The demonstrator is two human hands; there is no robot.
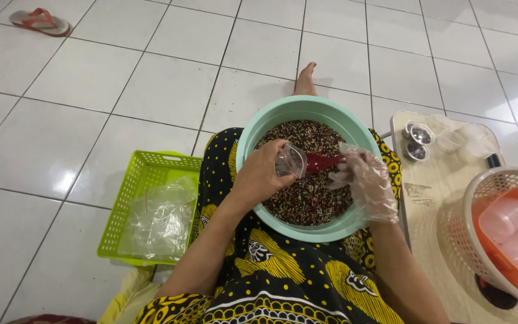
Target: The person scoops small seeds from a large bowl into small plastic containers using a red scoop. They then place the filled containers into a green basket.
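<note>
1. While the person is sitting on the tiled floor (91, 90), a mint-green basin (253, 135) is resting on the lap, filled with a dark, speckled mixture (310, 201) of small grains or seeds.
2. The left hand (262, 174) is gripping a small clear plastic cup (290, 161), tilted on its side above the mixture, with the fingers closing around its wall.
3. The right hand (364, 180), covered by a loose clear plastic glove, is holding a red spoon (322, 162), whose bowl end is pointing at the cup's mouth.
4. Handling judgement: the cup is appearing thin, light and easily crushed, so a gentle hold around the middle of its wall is suiting it best; the spoon is looking stiff and is best held by its handle, though the glove film may be making the grip slippery. The mixture is looking loose and prone to spilling.
5. A lime-green basket (127, 198) holding a clear plastic bag (160, 222) is standing on the floor to the left.
6. On the low tabletop (433, 204) to the right, several filled and empty small cups (418, 141) are standing near a pale basket (481, 186) holding an orange container (487, 210).
7. A red sandal (40, 21) is lying well apart on the floor.
</note>
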